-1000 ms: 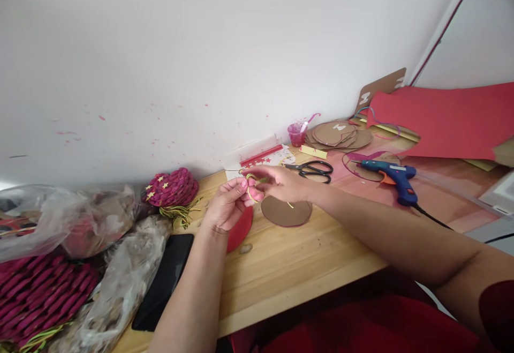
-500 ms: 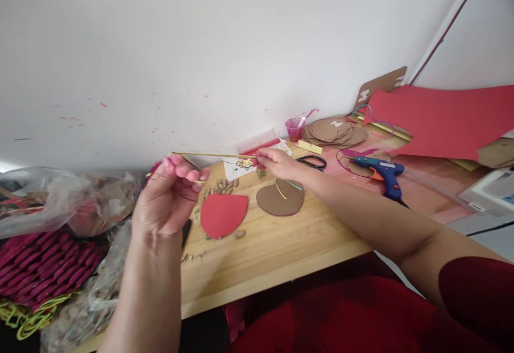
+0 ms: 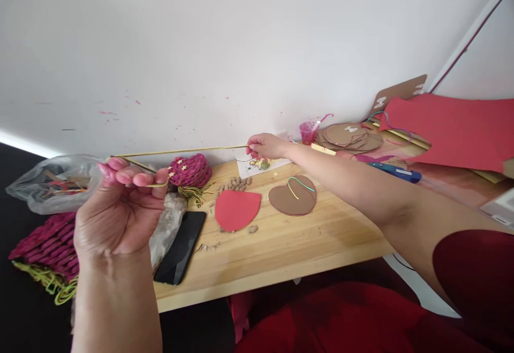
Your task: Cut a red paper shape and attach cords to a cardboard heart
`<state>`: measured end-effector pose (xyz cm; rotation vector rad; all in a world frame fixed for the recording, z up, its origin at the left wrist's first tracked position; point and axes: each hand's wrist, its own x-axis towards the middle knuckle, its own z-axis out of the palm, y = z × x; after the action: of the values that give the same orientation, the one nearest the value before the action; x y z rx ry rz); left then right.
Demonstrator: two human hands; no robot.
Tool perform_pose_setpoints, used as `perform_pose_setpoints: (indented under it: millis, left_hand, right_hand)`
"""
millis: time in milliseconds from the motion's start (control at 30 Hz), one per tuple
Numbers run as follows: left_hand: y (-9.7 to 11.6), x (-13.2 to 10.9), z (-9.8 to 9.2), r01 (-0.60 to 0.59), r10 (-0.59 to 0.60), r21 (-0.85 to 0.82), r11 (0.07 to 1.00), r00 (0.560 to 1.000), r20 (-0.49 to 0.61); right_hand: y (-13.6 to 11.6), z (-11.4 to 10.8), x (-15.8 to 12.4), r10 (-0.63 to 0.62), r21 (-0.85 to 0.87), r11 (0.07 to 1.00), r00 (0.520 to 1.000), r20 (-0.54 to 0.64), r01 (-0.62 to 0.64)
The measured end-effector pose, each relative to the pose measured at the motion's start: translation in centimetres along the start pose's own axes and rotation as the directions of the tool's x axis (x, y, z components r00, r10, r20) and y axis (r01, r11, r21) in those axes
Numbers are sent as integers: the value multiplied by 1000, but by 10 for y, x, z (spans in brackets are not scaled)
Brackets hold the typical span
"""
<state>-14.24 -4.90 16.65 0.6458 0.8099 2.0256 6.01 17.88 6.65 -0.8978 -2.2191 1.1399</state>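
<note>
Cord (image 3: 188, 150), thin, smooth and yellow-green, is seen in the head view to be stretched taut in the air between the two bare hands, above the far left side of the pale wooden desk (image 3: 281, 246) and in front of the white wall (image 3: 257, 47). By the left hand (image 3: 120, 216), raised palm up with its fingers curled, the cord is held; it is passed over the fingertips and looped back across them. By the right hand (image 3: 267, 145), the other end is pinched between thumb and fingers, over a white paper sheet printed with small stars (image 3: 244, 168).

Just below the right hand, a small round olive-green item (image 3: 265, 165) is seen. On the desk, a flat red teardrop-shaped paper piece (image 3: 237, 211) is laid beside brown unshelled peanuts (image 3: 236, 184). To its right, a brown heart-shaped cardboard piece (image 3: 285, 204) is topped by a bent yellow-and-teal cord length (image 3: 305, 186). Near the left forearm, a black rectangular phone (image 3: 180, 248) is laid flat. Behind it, a magenta braided bundle with yellow stars (image 3: 195, 171) is placed near the wall. Beyond the right forearm, a blue glue gun (image 3: 395, 172) is partly hidden.
</note>
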Motion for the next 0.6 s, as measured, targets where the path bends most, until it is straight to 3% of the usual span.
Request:
perform_pose_setpoints:
  millis: [100, 233, 400, 600]
  left_hand:
    - [7, 1, -5, -8, 7, -14, 1000, 1000, -28]
    - [14, 7, -18, -64, 66, -66, 996, 998, 16]
    - [23, 11, -34, -104, 104, -109, 989, 995, -1]
    - [34, 13, -46, -150, 148, -130, 980, 989, -26]
  right_hand:
    - [-5, 0, 7, 4, -13, 1000, 1000, -16, -4]
    - [-14, 0, 14, 38, -112, 993, 999, 5, -37]
    - [-37, 1, 30, -14, -192, 981, 1000, -6, 13]
    - [-58, 2, 43, 11, -286, 958, 1000, 21, -4]
